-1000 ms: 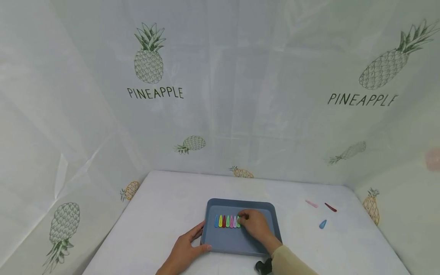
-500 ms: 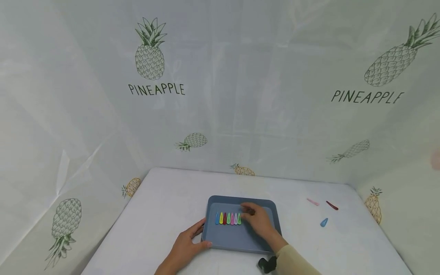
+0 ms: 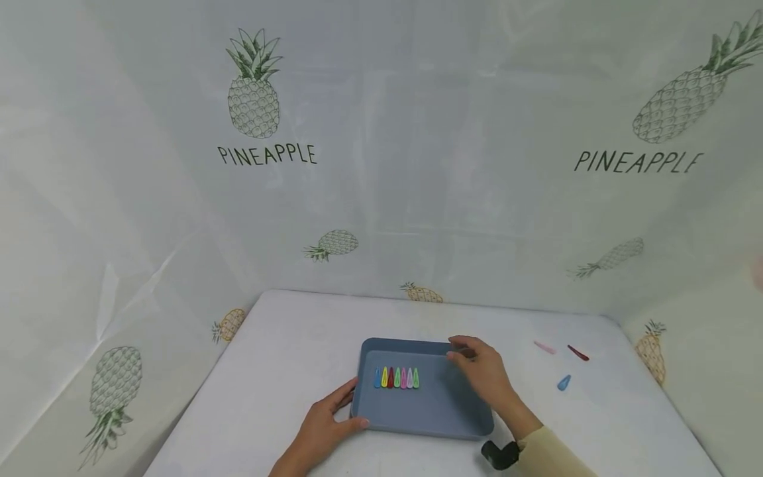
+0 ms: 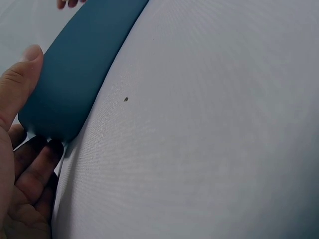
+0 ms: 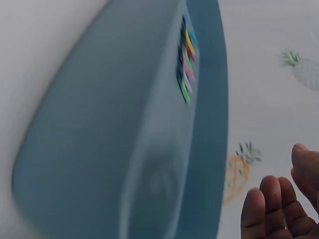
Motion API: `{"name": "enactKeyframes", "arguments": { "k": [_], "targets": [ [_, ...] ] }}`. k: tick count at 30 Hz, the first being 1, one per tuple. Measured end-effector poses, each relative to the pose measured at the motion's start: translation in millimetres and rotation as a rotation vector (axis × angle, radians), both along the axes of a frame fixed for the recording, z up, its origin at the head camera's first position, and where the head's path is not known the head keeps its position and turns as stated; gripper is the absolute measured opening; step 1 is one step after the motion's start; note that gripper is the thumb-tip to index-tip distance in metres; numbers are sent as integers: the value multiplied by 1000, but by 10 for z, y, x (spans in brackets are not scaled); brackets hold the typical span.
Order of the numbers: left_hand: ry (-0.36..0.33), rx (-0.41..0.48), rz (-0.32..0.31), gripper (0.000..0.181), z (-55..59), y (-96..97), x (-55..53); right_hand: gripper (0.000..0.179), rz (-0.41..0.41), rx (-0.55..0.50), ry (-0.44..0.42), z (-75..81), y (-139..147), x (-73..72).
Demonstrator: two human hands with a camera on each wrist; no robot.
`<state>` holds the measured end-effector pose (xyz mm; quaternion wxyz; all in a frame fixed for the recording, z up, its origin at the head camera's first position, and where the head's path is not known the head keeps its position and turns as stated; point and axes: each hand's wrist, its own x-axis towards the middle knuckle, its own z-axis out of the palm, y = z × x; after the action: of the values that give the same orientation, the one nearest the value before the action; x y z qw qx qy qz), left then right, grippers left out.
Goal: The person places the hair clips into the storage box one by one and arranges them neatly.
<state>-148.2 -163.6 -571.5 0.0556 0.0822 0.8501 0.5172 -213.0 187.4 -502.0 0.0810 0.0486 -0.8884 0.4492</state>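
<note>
A blue-grey tray (image 3: pixel 429 414) lies on the white table, and its side fills much of the right wrist view. Inside it, several snap hair clips (image 3: pixel 397 378) stand in a neat row: blue, yellow, red, green, pink, lilac and green. My left hand (image 3: pixel 322 424) grips the tray's near left corner; in the left wrist view the thumb (image 4: pixel 22 82) lies along its wall and the fingers curl at the corner. Over the tray's right side hovers my right hand (image 3: pixel 485 374), fingers loosely bent, holding nothing. Its fingers (image 5: pixel 271 204) are apart from the tray.
On the table right of the tray lie a pink hair clip (image 3: pixel 544 347), a dark red hair clip (image 3: pixel 578 353) and a blue hair clip (image 3: pixel 563 382). A black strap-like device (image 3: pixel 499 456) sits at my right wrist. A pineapple-print sheet (image 3: pixel 417 165) hangs behind and beside the table.
My right hand has let go of the last green hair clip in the row and moved right, toward the tray's right edge. The left hand stays on the tray.
</note>
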Motion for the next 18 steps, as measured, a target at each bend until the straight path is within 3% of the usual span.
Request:
{"name": "enactKeyframes", "arguments": {
  "k": [7, 11, 18],
  "targets": [
    [1, -2, 3, 89, -15, 0, -10, 34, -84, 89, 57, 106, 484, 86],
    [3, -4, 5, 88, -8, -4, -1, 34, -151, 152, 102, 81, 764, 141],
    [0, -3, 5, 88, 23, 12, 13, 41, -245, 158, 93, 13, 1202, 267]
  ]
}}
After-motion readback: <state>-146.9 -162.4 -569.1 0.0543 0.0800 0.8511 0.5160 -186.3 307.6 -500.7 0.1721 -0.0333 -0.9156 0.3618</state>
